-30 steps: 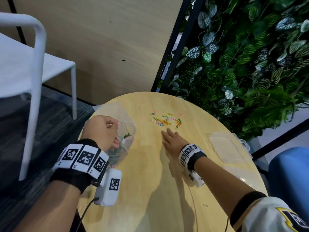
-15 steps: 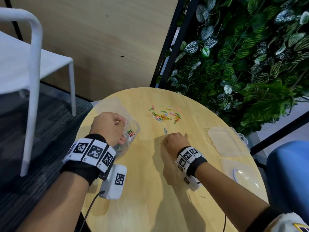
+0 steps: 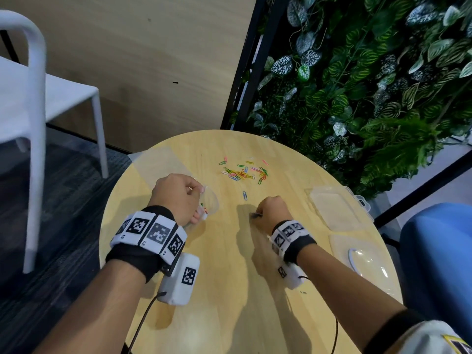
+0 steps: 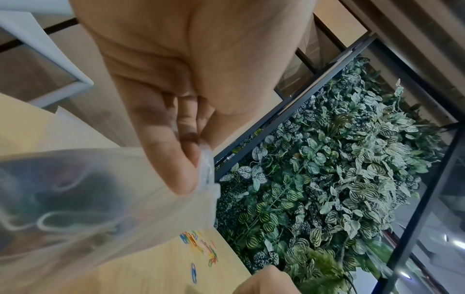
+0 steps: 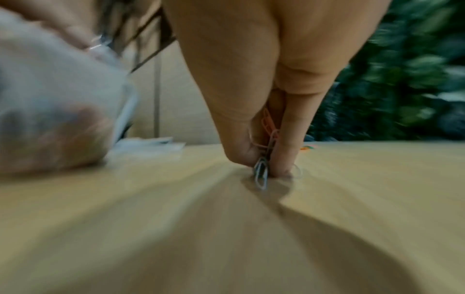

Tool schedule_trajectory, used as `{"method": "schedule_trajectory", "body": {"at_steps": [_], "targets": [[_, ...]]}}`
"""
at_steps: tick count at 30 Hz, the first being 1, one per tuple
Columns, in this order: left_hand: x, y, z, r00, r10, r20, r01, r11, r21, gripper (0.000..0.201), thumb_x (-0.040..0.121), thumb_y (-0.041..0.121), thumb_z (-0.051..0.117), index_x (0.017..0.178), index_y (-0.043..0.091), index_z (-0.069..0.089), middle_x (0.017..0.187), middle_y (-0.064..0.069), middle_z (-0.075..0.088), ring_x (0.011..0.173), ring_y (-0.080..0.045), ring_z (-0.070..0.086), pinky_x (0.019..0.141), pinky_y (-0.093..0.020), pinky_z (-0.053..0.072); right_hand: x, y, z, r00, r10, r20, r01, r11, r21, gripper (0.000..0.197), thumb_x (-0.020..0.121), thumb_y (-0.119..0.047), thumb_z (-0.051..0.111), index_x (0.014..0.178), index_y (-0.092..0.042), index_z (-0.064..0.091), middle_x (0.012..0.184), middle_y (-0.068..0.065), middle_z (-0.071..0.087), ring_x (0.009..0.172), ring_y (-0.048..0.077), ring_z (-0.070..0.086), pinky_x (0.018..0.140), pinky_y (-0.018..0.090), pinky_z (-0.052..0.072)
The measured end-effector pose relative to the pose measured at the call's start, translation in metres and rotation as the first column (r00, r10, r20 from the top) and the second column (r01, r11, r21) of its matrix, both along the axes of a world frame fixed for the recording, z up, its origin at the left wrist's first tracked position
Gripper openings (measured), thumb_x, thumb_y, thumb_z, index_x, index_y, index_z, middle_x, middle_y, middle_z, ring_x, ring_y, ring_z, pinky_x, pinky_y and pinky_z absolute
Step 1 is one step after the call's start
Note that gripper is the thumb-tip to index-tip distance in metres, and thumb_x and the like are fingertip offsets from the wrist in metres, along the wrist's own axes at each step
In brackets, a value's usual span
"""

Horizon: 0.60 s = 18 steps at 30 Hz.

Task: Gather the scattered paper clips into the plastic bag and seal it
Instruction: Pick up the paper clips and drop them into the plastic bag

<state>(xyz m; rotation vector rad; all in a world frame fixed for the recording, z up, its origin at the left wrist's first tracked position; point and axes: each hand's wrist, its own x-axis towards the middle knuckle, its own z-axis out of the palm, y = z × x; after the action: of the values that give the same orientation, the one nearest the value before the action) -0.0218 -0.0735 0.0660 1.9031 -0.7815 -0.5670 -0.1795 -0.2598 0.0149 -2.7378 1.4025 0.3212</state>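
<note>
My right hand (image 3: 274, 213) is clenched round a small bunch of paper clips (image 5: 264, 159), thumb and fingers pinching them low against the desk (image 3: 229, 290), a grey one poking out at the bottom. My left hand (image 3: 178, 198) grips the plastic bag (image 3: 210, 200) by its mouth edge, holding it up near the desk's left edge; a few clips sit inside already, though through the blurred film I can only guess how many.

The bag lies to the left of my right grip, mouth facing toward it, with bare desk between the two. So the coming move looks like a short carry leftward, and the right hand is the one to make it.

One blue clip (image 3: 245, 195) lies alone just beyond my right hand, its long axis running away from me. Past it, toward the far edge, the main scatter of coloured clips (image 3: 245, 171) is untouched. Plenty left to gather, and sealing is a long way off.

The desk is round, pale wood. A clear lidded box (image 3: 334, 208) sits at its right edge, a white chair (image 3: 33, 98) stands off to the left, a wall of leaves (image 3: 370, 85) beyond.
</note>
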Motion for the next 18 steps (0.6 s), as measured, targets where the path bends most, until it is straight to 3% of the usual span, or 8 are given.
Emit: {"method": "schedule_trajectory", "body": {"at_steps": [2,4,5,7,9,11,14,18], "targets": [[-0.004,-0.001,0.001,1.000,-0.009,-0.005,0.009,1.000,-0.003,0.026,0.094,0.011,0.056,0.073,0.018,0.069,0.062,-0.008,0.069,0.051,-0.029,0.070,0.055,-0.037,0.062,-0.007,-0.018,0.003,0.971,-0.174,0.163,0.150,0.977,0.152,0.024,0.082,-0.026,0.070,0.082,-0.002,0.076,0.076,0.009,0.071,0.067,0.021,0.060,0.063,0.027,0.052],[-0.007,-0.004,0.001,1.000,-0.012,-0.028,0.012,1.000,-0.013,0.023,0.095,0.010,0.056,0.076,0.015,0.069,0.060,-0.009,0.067,0.051,-0.030,0.070,0.054,-0.039,0.062,-0.015,-0.029,0.007,0.827,-0.431,0.360,0.264,0.864,0.429,0.017,0.080,-0.020,0.074,0.080,-0.003,0.075,0.085,0.011,0.072,0.075,0.020,0.063,0.073,0.029,0.056],[-0.009,-0.006,0.001,0.999,-0.011,-0.039,0.011,1.000,-0.017,0.022,0.095,0.010,0.056,0.077,0.013,0.069,0.059,-0.009,0.066,0.051,-0.030,0.070,0.054,-0.039,0.062,-0.017,-0.030,0.010,0.687,-0.577,0.442,0.242,0.755,0.610,0.012,0.080,-0.013,0.073,0.082,-0.002,0.074,0.091,0.015,0.071,0.080,0.022,0.065,0.079,0.030,0.057],[-0.012,-0.010,0.000,0.999,-0.013,-0.042,0.012,1.000,-0.018,0.022,0.095,0.010,0.056,0.078,0.012,0.069,0.059,-0.008,0.065,0.050,-0.029,0.070,0.052,-0.037,0.062,-0.015,-0.025,0.020,0.389,-0.798,0.460,0.029,0.510,0.860,0.009,0.082,0.000,0.069,0.089,0.005,0.068,0.100,0.021,0.066,0.082,0.021,0.066,0.075,0.025,0.059],[-0.016,-0.015,-0.001,0.999,-0.022,-0.035,0.021,1.000,-0.019,0.022,0.095,0.010,0.055,0.079,0.013,0.070,0.060,-0.008,0.066,0.045,-0.023,0.068,0.046,-0.029,0.059,-0.009,-0.014,0.031,0.277,-0.877,0.392,-0.134,0.369,0.920,0.009,0.085,0.001,0.065,0.092,0.007,0.067,0.097,0.018,0.067,0.082,0.016,0.066,0.068,0.018,0.058],[-0.021,-0.019,-0.002,0.999,-0.025,-0.030,0.025,0.999,-0.021,0.022,0.096,0.010,0.055,0.079,0.013,0.069,0.060,-0.007,0.067,0.041,-0.019,0.066,0.042,-0.022,0.054,0.001,0.003,0.043,0.294,-0.878,0.377,-0.236,0.316,0.919,0.007,0.088,-0.001,0.063,0.090,0.005,0.067,0.089,0.013,0.068,0.081,0.013,0.067,0.069,0.015,0.058],[-0.025,-0.022,-0.001,0.999,-0.036,-0.020,0.036,0.999,-0.020,0.020,0.096,0.012,0.056,0.080,0.012,0.070,0.060,-0.004,0.066,0.045,-0.021,0.069,0.046,-0.026,0.057,0.016,0.030,0.050,0.376,-0.829,0.414,-0.287,0.320,0.903,0.011,0.088,0.003,0.061,0.096,0.009,0.065,0.087,0.014,0.067,0.079,0.015,0.067,0.072,0.016,0.058],[-0.027,-0.024,-0.001,0.998,-0.053,-0.037,0.051,0.998,-0.043,0.018,0.096,0.013,0.058,0.084,0.010,0.071,0.064,-0.007,0.069,0.048,-0.024,0.071,0.053,-0.039,0.062,0.027,0.049,0.049,0.506,-0.684,0.525,-0.214,0.490,0.845,0.017,0.088,0.004,0.061,0.102,0.014,0.066,0.090,0.020,0.067,0.072,0.019,0.068,0.073,0.022,0.059]]}}
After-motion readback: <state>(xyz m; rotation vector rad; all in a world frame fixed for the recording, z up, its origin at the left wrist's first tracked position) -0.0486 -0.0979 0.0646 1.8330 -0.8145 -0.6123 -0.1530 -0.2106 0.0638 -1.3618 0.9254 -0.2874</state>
